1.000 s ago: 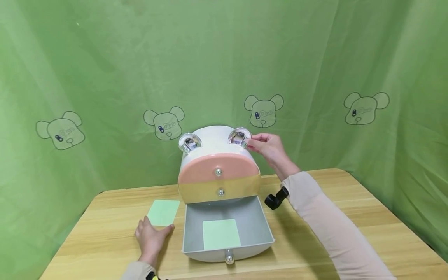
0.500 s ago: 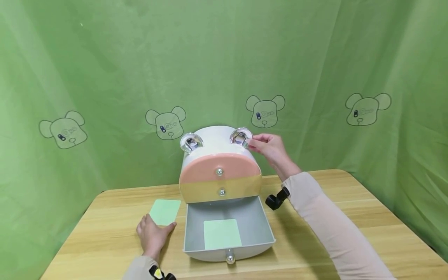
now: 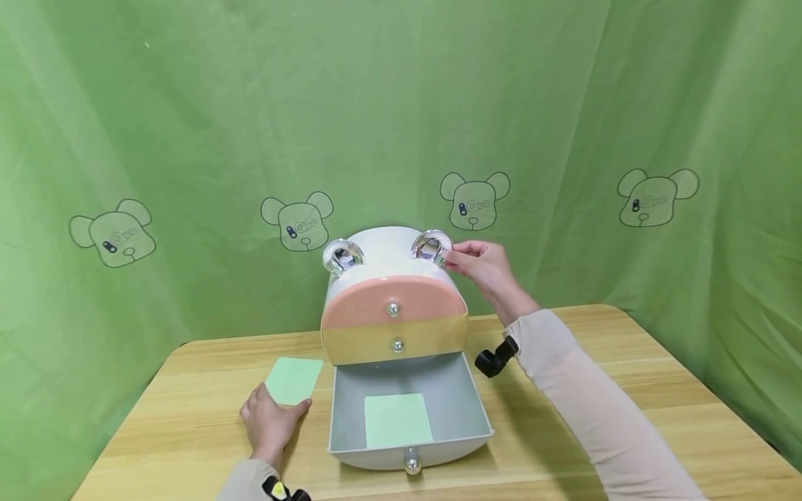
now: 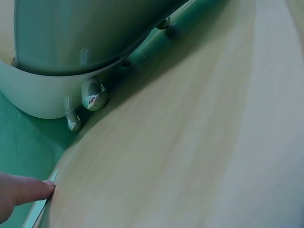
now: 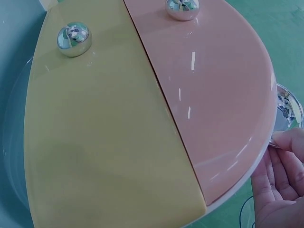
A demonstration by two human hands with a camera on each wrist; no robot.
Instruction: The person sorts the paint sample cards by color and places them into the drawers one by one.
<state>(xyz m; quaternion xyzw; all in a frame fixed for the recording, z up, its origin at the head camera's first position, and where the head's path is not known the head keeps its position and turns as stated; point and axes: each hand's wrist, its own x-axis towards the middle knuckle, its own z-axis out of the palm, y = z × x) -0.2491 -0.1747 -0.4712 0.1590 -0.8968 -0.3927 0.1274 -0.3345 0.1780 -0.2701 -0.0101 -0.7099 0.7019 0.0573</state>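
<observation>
A small drawer cabinet has a white shell, pink and yellow drawer fronts and two shiny ear-like ornaments. Its grey bottom drawer is pulled out, with a pale green square card inside. My right hand pinches the edge of the right ear ornament, thumb and forefinger meeting there in the right wrist view. On the table, left of the drawer, lies another green card. My left hand holds its near end between thumb and fingers; in the left wrist view, one fingertip touches its edge.
The wooden table carries the cabinet near its middle. Behind stands a green curtain printed with bear heads. A silver knob juts from the pulled-out drawer's front. A black wrist camera sits on my right sleeve.
My left hand has shifted very slightly at the card. The right hand stays at the ear ornament, and the drawer has not moved.
</observation>
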